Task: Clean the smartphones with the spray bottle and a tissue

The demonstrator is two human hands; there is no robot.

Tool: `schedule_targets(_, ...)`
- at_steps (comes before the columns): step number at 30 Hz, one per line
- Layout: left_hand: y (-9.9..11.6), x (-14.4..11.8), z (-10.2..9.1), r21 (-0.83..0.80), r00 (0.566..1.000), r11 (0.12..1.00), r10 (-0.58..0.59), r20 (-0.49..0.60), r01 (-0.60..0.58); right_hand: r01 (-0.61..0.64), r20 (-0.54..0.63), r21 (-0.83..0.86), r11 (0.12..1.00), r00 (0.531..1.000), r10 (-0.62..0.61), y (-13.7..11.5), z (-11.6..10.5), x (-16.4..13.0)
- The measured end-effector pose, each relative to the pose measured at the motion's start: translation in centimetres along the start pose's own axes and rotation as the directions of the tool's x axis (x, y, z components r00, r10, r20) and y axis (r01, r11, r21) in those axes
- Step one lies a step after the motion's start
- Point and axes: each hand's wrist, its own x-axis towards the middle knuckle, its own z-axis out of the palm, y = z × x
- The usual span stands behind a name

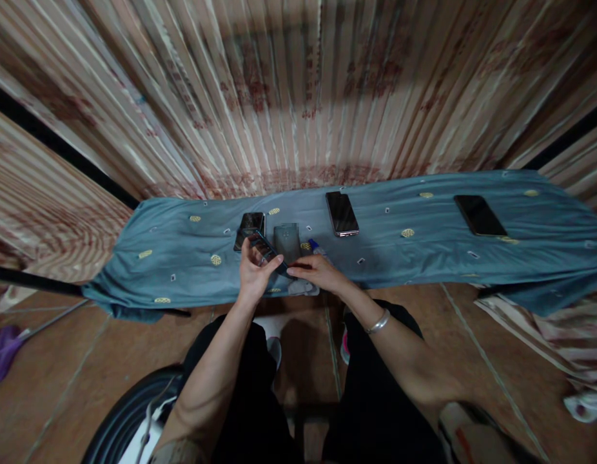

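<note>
Over the front of the cloth-covered surface, my left hand (254, 274) grips a dark smartphone (265, 247) by its sides, its face tilted. The thumb and fingers of my right hand (320, 274) pinch the phone's lower right end. Just behind the held phone lies another dark phone (253, 222), partly covered by it. A flat, grey, see-through piece (287, 240) rests beside it, its kind unclear. Near my right hand is a small bottle with a blue cap (313, 245), partly hidden by the fingers. A crumpled grey cloth (303, 287) sits below my hands at the front edge.
A phone stack (342, 216) lies right of centre, and a black phone (480, 216) farther right, on the blue patterned cloth (405, 258). Striped curtains (298, 96) hang behind. Black bars (61, 145) flank both sides. A black round object (119, 406) stands at lower left.
</note>
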Motion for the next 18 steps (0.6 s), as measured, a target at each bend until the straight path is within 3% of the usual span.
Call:
schedule_targets(8, 0.0, 0.1, 0.0, 0.016, 1.0, 1.0, 0.027, -0.01, -0.026, 0.054, -0.152, -0.203, 0.978, 0.985, -0.086, -0.7, 0.0, -0.5)
schedule_targets(18, -0.6, 0.6, -0.1, -0.055, 1.0, 0.998, 0.017, -0.026, -0.019, 0.205, -0.17, -0.086, 0.975, 0.961, -0.217, -2.3, 0.3, -1.8)
